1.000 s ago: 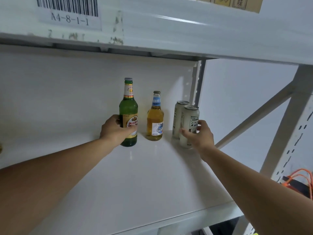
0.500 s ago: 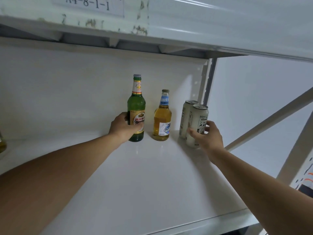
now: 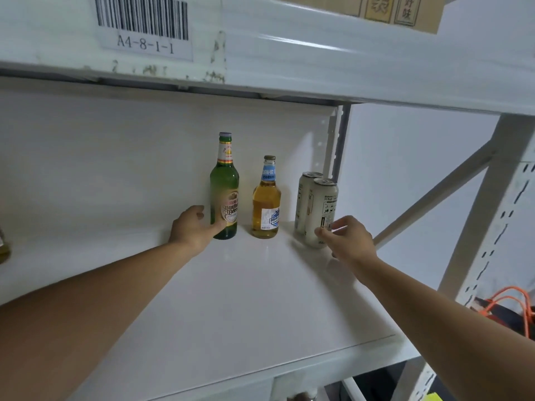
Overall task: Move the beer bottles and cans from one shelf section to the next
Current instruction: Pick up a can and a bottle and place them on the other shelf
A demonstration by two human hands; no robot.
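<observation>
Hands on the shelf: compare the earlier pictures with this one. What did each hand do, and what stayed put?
The left hand has opened and slipped off the green bottle; its fingers now sit beside it. The right hand has loosened on the front can, fingertips only. Both bottles and both cans stand where they were.

1. Light is soft, even and rather dim, with a cool grey-white cast over the shelf [image 3: 231, 299].
2. The upper beam [image 3: 318, 59] casts a dark band of shadow just under its edge.
3. Faint, soft shadows lie on the shelf by the green bottle [image 3: 224, 186], amber bottle [image 3: 266, 198] and cans [image 3: 317, 206].
4. The shelf shows a weak sheen and pale reflections below the bottles.
5. Straight rack lines bow near the frame edges, a wide-angle effect.
6. The green bottle's label is slightly smeared; the barcode label [image 3: 144, 27] reads sharply.
7. Both forearms in the bottom corners are darkly lit.
</observation>
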